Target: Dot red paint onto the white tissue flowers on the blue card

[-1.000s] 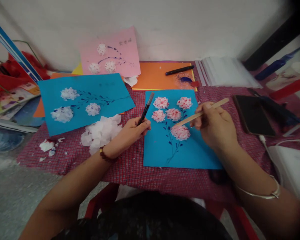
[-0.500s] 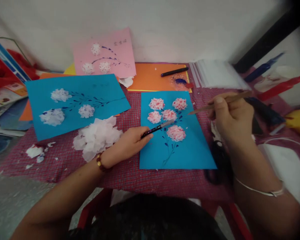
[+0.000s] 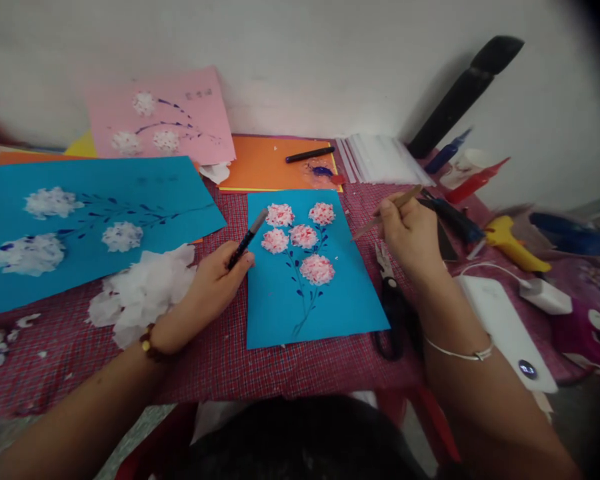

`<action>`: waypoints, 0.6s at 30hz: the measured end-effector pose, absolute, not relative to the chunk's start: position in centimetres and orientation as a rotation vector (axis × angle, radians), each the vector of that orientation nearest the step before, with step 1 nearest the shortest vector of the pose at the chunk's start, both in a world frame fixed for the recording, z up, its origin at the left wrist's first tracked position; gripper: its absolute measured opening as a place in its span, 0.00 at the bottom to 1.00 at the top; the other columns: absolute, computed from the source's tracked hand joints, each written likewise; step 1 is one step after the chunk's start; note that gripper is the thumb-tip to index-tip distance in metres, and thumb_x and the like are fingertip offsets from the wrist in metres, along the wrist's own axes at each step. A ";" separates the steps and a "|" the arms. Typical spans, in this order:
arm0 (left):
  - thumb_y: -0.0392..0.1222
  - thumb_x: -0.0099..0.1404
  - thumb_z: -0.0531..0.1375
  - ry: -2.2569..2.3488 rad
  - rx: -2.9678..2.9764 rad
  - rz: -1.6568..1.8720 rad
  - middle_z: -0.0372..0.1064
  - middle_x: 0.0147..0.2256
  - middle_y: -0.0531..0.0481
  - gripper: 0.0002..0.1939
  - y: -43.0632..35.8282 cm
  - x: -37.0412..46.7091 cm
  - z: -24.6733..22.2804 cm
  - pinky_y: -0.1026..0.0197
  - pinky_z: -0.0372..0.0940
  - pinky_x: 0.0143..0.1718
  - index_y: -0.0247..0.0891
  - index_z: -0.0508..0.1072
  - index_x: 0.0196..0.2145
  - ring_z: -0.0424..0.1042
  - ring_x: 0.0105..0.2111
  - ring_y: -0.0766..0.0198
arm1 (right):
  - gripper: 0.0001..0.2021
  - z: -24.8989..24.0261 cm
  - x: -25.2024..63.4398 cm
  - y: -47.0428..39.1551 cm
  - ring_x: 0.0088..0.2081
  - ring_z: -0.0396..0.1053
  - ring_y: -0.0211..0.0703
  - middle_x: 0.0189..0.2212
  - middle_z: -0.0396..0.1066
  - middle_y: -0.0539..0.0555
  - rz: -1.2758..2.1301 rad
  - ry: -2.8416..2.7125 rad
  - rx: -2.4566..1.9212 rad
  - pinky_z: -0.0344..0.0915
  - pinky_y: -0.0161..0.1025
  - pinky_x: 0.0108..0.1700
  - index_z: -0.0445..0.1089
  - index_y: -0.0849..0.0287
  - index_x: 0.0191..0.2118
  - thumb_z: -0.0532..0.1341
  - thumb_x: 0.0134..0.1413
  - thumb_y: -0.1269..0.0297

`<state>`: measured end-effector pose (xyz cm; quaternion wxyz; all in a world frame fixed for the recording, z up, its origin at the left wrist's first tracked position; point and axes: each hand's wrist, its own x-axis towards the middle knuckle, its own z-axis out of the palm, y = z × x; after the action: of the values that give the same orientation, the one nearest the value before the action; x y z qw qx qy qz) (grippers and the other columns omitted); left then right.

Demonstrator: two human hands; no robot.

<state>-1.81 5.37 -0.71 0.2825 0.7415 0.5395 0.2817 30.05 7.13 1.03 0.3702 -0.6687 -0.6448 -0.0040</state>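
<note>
Five red and white puffs (image 3: pixel 303 237) sit on my blue sheet (image 3: pixel 353 310), which lies on the tabletop (image 3: pixel 200 377) right in front of me. Thin stems (image 3: pixel 304 313) and little dark leaves run down under them.

My two hands are apart. My left hand (image 3: pixel 227 273) grips a pen (image 3: pixel 247 240), with its gray end up near the left puffs. My right hand (image 3: pixel 410 223) pinches a flat stick (image 3: pixel 405 199), and its tip hangs by the sheet's right edge. I can't tell if it touches the paper.

I think the step in hand is work on this flower picture, and this looks like a gap between touches. The puffs have red on them and the leaves are drawn, so I guess much of it is done.

A next touch with the stick would call for a light, steady right hand. The pen's gray end should stay off the puffs so it can't smudge them. The blue and red paint (image 3: pixel 323 171) is on the orange sheet (image 3: pixel 255 163), and scissors (image 3: pixel 391 287) lie just beside my sheet.
</note>
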 end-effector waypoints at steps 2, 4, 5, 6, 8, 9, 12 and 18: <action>0.52 0.67 0.51 1.446 1.965 0.782 0.65 0.29 0.51 0.14 5.5 -1.9 -0.7 0.60 0.57 0.28 0.39 0.64 0.30 0.64 0.29 0.62 | 0.11 1.2 29.9 7.0 0.24 0.67 0.43 0.20 0.66 0.50 0.004 -1.660 -1.727 0.60 0.43 0.32 0.68 0.55 0.31 0.52 0.61 0.61; 0.51 0.66 0.51 1.447 1.973 0.790 0.67 0.30 0.50 0.14 5.6 -1.9 -0.6 0.60 0.58 0.28 0.39 0.66 0.30 0.66 0.30 0.62 | 0.11 1.4 30.0 6.9 0.24 0.67 0.44 0.20 0.66 0.50 -0.016 -1.655 -1.747 0.60 0.43 0.32 0.68 0.54 0.31 0.52 0.61 0.61; 0.51 0.66 0.52 1.452 1.975 0.789 0.67 0.30 0.50 0.14 5.6 -1.9 -0.6 0.59 0.58 0.29 0.39 0.66 0.30 0.66 0.30 0.61 | 0.11 1.5 30.1 6.8 0.25 0.67 0.44 0.20 0.67 0.51 -0.039 -1.651 -1.757 0.60 0.44 0.32 0.68 0.54 0.31 0.52 0.61 0.62; 0.51 0.66 0.52 1.454 1.975 0.784 0.67 0.30 0.50 0.14 5.5 -1.9 -0.6 0.59 0.59 0.29 0.39 0.67 0.30 0.66 0.30 0.61 | 0.11 1.7 30.2 6.8 0.26 0.68 0.45 0.21 0.68 0.52 -0.063 -1.646 -1.767 0.60 0.44 0.32 0.68 0.54 0.31 0.51 0.61 0.62; 0.51 0.66 0.52 1.445 1.971 0.764 0.67 0.30 0.50 0.14 5.5 -1.8 -0.6 0.59 0.59 0.29 0.39 0.68 0.30 0.66 0.30 0.61 | 0.11 1.9 30.3 6.6 0.28 0.69 0.47 0.24 0.70 0.54 -0.086 -1.655 -1.786 0.61 0.45 0.33 0.68 0.53 0.31 0.51 0.61 0.62; 0.51 0.66 0.52 1.436 1.971 0.756 0.66 0.29 0.50 0.14 5.4 -1.7 -0.6 0.59 0.59 0.29 0.39 0.68 0.30 0.66 0.30 0.62 | 0.11 2.0 30.3 6.6 0.29 0.70 0.48 0.25 0.71 0.55 -0.077 -1.673 -1.795 0.61 0.46 0.33 0.68 0.53 0.31 0.51 0.60 0.62; 0.51 0.66 0.52 1.439 1.968 0.734 0.64 0.27 0.52 0.14 5.3 -1.6 -0.5 0.60 0.58 0.28 0.40 0.68 0.30 0.63 0.27 0.63 | 0.11 2.1 29.8 6.3 0.30 0.70 0.50 0.25 0.71 0.54 0.025 -1.727 -1.811 0.61 0.47 0.33 0.68 0.51 0.30 0.51 0.60 0.61; 0.51 0.64 0.52 1.492 1.958 0.706 0.61 0.24 0.53 0.14 5.4 -1.5 -0.2 0.62 0.54 0.24 0.39 0.66 0.27 0.60 0.24 0.65 | 0.13 1.8 28.7 6.0 0.28 0.69 0.48 0.22 0.70 0.53 0.183 -1.718 -1.729 0.58 0.44 0.29 0.67 0.50 0.29 0.51 0.62 0.57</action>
<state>-1.50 5.37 -0.23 0.2861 0.7326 0.5582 0.2641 28.71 5.95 1.76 0.3415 -0.6648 -0.6607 0.0702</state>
